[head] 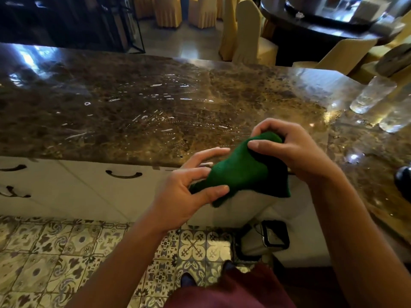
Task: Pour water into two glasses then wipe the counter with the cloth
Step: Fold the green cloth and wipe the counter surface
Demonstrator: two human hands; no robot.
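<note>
Hands first: right hand [293,150] curled over the top of the green cloth [242,172], thumb and fingers pinching a bunched fold, held in the air just above the near edge of the bench [111,121]. Left hand [189,192] lower, thumb pressed against the cloth's bottom corner, the other fingers spread and only lightly touching the fabric. Cloth slung between the two, crumpled, hanging clear of the stone, not yet laid flat on anything.

Beyond the hands, thin streaks and beads of water [155,101] scattered over the middle of the dark marble, well apart from the cloth. Far right, glasses [373,96] grouped together near the bench's end; exact count hard to tell, contents blurred, though apparently holding liquid. Dark rounded object [403,181] at the right edge, cut off by the frame, identity unclear. Below, white drawers [77,185] with dark handles, patterned floor tiles, a small bin [264,238].

Judged step: pouring likely finished, wiping stage in hand, with the cloth being gathered or refolded into a pad. Next move calls for settling the fabric into one palm, most naturally the right, lowering it flat onto the stone, then sweeping forward and left through the wet streaks, keeping clear of the glasses on the right.
</note>
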